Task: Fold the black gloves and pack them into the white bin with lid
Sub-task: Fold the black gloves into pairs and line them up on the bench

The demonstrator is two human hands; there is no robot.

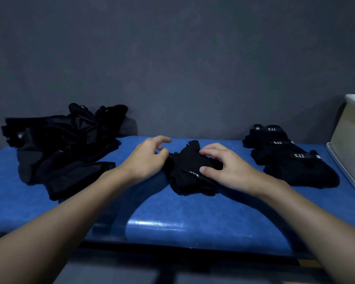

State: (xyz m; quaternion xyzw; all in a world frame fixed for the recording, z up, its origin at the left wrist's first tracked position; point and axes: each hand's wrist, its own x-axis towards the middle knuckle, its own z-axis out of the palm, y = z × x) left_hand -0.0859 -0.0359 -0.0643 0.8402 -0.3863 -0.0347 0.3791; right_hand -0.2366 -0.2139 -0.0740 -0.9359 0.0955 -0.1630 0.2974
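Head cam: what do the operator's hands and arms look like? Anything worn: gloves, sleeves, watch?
Nothing worn that shows. The left hand and right hand are bare, with no gloves or rings and no watch or band at the wrists. The left forearm and right forearm are uncovered to the frame edge, with no sleeve in view.

Premises are presenting as a plain indoor packing station: a blue vinyl-padded bench [172, 222] is standing against a dark grey wall [172, 58] (lighting dim), carrying a loose heap of black gloves [66, 144], a folded stack [285, 158] and a white bin [350, 140].
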